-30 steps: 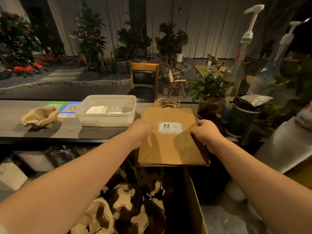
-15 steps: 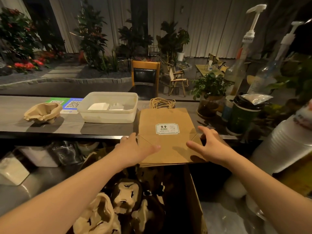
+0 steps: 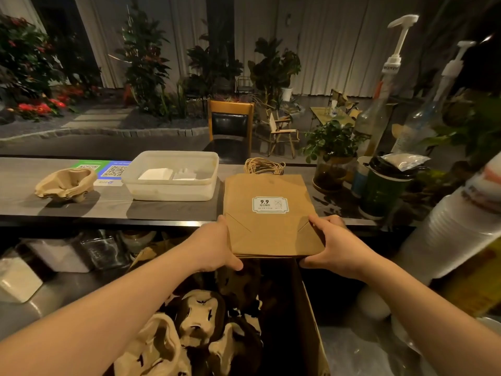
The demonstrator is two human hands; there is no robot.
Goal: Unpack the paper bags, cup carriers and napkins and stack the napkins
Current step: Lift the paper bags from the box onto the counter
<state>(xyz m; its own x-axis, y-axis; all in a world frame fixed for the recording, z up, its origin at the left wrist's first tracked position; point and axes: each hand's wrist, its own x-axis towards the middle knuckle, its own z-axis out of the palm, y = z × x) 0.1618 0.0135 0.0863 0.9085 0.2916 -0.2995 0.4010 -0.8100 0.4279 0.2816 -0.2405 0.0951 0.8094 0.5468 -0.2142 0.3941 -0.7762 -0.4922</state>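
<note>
A flat stack of brown paper bags point(image 3: 271, 221) with a white sticker lies on the grey counter point(image 3: 108, 207), its near end hanging over the edge. My left hand point(image 3: 214, 246) grips the stack's near left corner. My right hand point(image 3: 329, 245) grips the near right corner. White napkins point(image 3: 157, 174) lie in a translucent plastic tub point(image 3: 173, 191) left of the bags. A pulp cup carrier point(image 3: 67, 183) sits further left. More cup carriers point(image 3: 195, 321) fill the open cardboard box point(image 3: 311, 321) below the counter.
Twine handles point(image 3: 264, 166) coil behind the bags. A potted plant point(image 3: 329, 153), a dark green lidded cup point(image 3: 382, 185), two pump bottles point(image 3: 379, 104) and a sleeve of plastic cups point(image 3: 455, 229) crowd the right. QR code cards point(image 3: 108, 170) lie at the counter's back.
Both hands slid from the middle of the bag stack back to its near corners and closed on them. The stack sits squarer on the counter.
</note>
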